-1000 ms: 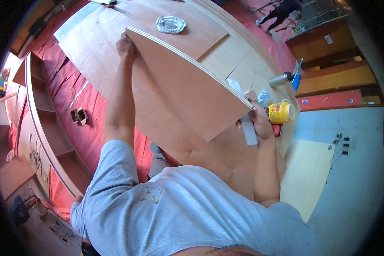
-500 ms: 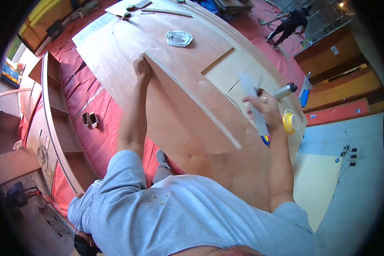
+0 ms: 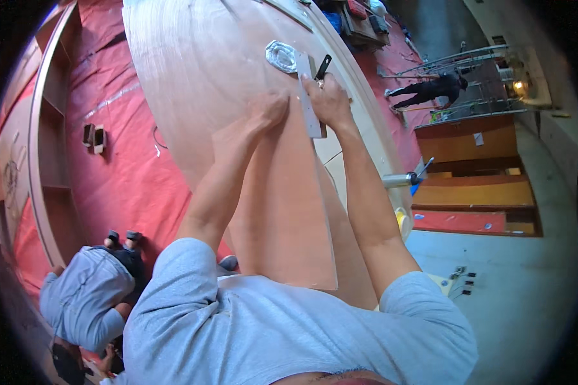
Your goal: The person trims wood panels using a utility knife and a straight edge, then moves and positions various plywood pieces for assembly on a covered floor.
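Note:
A thin reddish-brown wood panel (image 3: 282, 224) stands tilted up in front of me, its long edge running back from my chest. My left hand (image 3: 271, 110) is closed round its far upper end. Just right of that end, my right hand (image 3: 331, 102) grips a wide flat pale blade (image 3: 309, 106), held close along the panel's edge. A black handle (image 3: 324, 66) sticks out beyond the right-hand fingers; what it belongs to is hidden. Behind both hands lies a shallow dish with a crumpled, shiny whitish lining (image 3: 280, 56), partly covered by the blade.
The large plywood work surface (image 3: 180, 70) lies beneath. To its right are a metal flask (image 3: 399, 180) and a yellow roll (image 3: 402, 221). A long shelf frame (image 3: 42, 128) stands at left on red floor sheeting (image 3: 135, 160). One co-worker (image 3: 87, 298) crouches lower left; another person (image 3: 430, 90) stands far right.
The panel has swung clockwise, its near end toward my chest. My right hand brought the blade from the right to the panel's far end. My view has turned right.

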A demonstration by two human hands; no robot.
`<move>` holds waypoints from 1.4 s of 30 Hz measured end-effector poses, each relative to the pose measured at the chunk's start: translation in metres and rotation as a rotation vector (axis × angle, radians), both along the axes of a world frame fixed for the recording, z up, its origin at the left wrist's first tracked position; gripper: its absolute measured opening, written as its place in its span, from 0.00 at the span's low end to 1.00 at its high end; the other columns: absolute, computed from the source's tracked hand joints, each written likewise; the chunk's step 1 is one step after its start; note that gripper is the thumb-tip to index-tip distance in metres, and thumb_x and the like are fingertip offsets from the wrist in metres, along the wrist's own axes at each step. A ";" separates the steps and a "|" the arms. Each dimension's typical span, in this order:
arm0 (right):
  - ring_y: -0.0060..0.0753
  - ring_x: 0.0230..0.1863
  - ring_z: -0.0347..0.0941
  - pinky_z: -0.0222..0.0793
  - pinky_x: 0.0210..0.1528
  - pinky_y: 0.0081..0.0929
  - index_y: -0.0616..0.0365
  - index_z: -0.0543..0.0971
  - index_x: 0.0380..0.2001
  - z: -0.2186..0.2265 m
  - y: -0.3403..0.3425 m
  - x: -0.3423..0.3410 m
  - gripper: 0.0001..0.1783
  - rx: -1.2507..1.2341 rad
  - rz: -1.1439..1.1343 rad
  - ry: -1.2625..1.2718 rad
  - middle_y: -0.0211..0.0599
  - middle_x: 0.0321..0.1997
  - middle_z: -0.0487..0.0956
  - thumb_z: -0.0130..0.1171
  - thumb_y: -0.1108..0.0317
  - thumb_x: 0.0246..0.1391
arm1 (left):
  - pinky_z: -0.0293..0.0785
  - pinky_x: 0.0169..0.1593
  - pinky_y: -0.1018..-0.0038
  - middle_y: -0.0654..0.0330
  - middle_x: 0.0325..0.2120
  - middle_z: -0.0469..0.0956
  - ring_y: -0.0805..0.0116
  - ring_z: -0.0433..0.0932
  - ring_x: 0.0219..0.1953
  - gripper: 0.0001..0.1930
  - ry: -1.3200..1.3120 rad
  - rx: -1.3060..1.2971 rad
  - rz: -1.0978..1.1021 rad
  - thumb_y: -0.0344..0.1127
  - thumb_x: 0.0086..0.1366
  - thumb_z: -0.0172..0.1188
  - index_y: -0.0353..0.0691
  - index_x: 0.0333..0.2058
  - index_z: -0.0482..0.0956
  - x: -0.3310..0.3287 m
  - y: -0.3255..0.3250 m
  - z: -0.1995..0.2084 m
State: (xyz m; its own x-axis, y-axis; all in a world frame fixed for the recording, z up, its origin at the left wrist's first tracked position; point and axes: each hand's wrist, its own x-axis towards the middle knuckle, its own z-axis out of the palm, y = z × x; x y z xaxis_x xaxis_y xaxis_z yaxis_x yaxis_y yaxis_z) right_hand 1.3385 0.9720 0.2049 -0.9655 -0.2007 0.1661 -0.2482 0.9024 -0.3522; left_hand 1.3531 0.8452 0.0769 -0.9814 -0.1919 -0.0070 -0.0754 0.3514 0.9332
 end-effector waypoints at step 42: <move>0.21 0.28 0.72 0.70 0.33 0.28 0.68 0.83 0.35 -0.068 0.127 0.074 0.22 -0.368 -0.227 -0.342 0.35 0.31 0.84 0.64 0.54 0.64 | 0.74 0.57 0.53 0.41 0.40 0.85 0.37 0.83 0.46 0.31 -0.078 -0.093 -0.142 0.56 0.69 0.40 0.38 0.37 0.89 -0.014 0.048 -0.024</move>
